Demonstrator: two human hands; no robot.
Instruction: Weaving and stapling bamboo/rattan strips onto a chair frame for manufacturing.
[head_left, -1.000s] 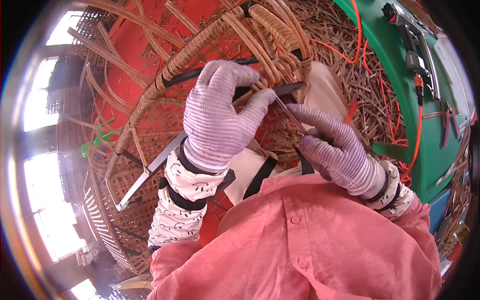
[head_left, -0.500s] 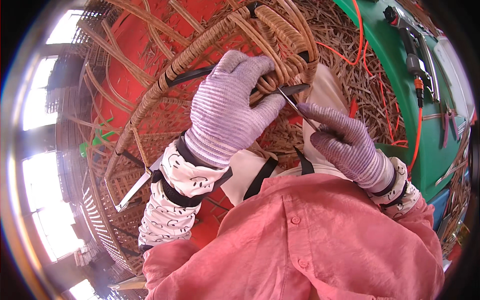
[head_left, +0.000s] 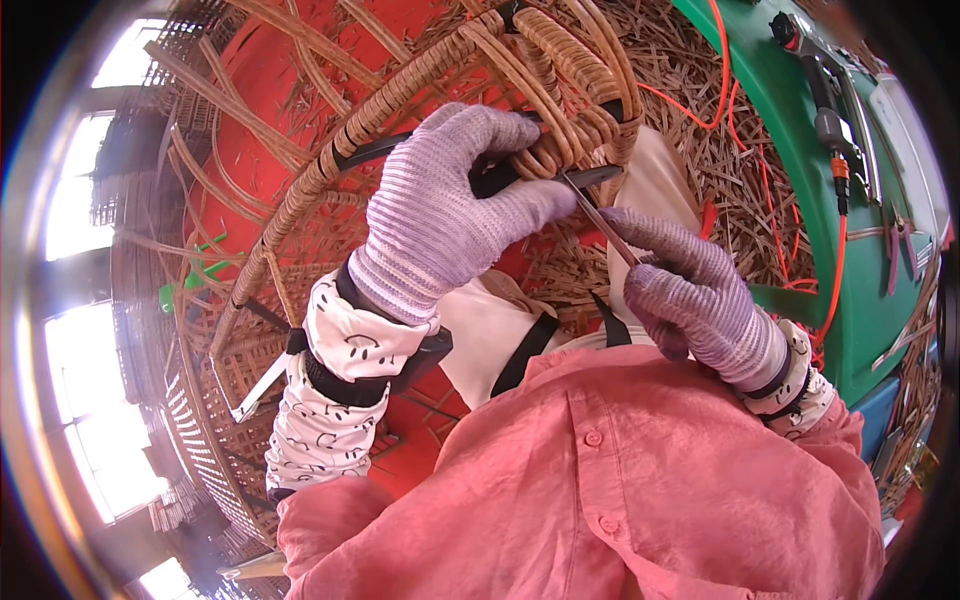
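Note:
My left hand (head_left: 445,205), in a purple-and-white striped glove, curls its thumb and fingers about the looped end (head_left: 560,140) of a wrapped rattan frame (head_left: 400,95). A dark flat strip (head_left: 598,175) sticks out past the thumb; its other end is partly behind the hand. In my right hand (head_left: 695,290), gloved alike, a slim metal tool (head_left: 606,228) is pinched between thumb and fingers. The tool's tip meets the loops beside the left thumb. Its grip end is hidden by the fingers, so its exact kind cannot be made out.
A green table (head_left: 860,300) at the right bears a power tool (head_left: 830,120) with an orange cord (head_left: 836,270). Cut rattan scraps (head_left: 690,90) cover the floor at the far side. Long rattan canes (head_left: 230,105) jut out at the left, near a woven basket (head_left: 245,450).
My left hand has shifted slightly left and its thumb and fingers have spread a little. The right hand has turned slightly, showing more of the tool, whose tip stays by the loops.

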